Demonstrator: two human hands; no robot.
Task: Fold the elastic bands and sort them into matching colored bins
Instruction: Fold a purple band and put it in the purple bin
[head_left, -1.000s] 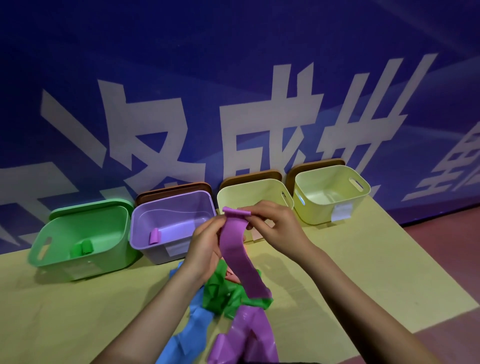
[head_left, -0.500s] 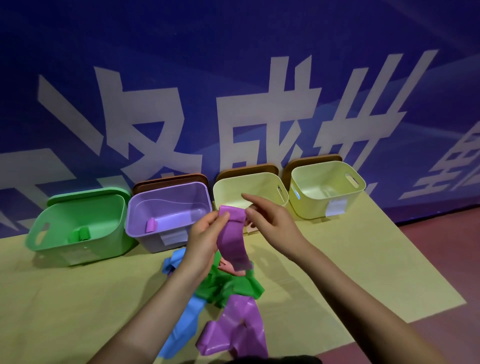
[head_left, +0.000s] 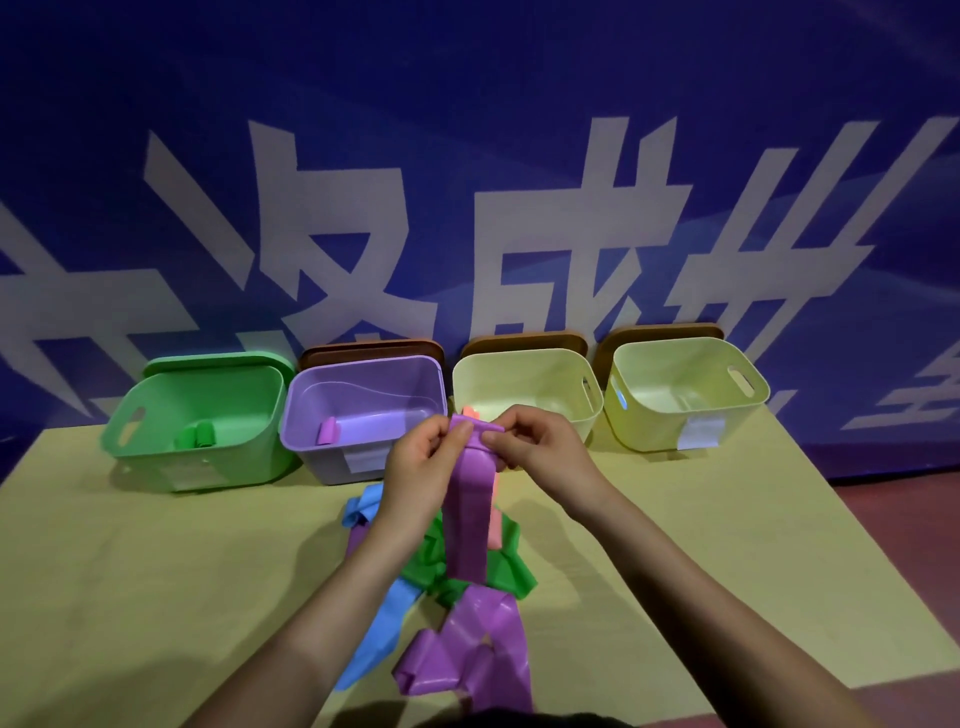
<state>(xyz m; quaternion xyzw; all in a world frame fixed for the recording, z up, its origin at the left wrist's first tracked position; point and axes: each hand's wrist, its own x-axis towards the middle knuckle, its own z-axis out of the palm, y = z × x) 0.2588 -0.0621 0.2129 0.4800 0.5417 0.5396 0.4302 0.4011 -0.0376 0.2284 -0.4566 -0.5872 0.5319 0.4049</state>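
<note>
Head view shows the left hand (head_left: 415, 467) and right hand (head_left: 540, 452) pinching the folded top of a purple band (head_left: 467, 519) held above the table (head_left: 156, 571), mid-fold; next, probably, folding again toward the purple bin (head_left: 363, 384).

Two bare forearms, left hand (head_left: 415, 467), right hand (head_left: 540, 457), no sleeves

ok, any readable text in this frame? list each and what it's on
"成": large white character on the blue banner, above the middle bins.
Other white characters on the banner: cropped or hidden by bins, not readable for certain.
White label on the right yellow bin: looks blank.
Labels on the green bin and purple bin: too blurred to read.
No text on the bands.
</note>
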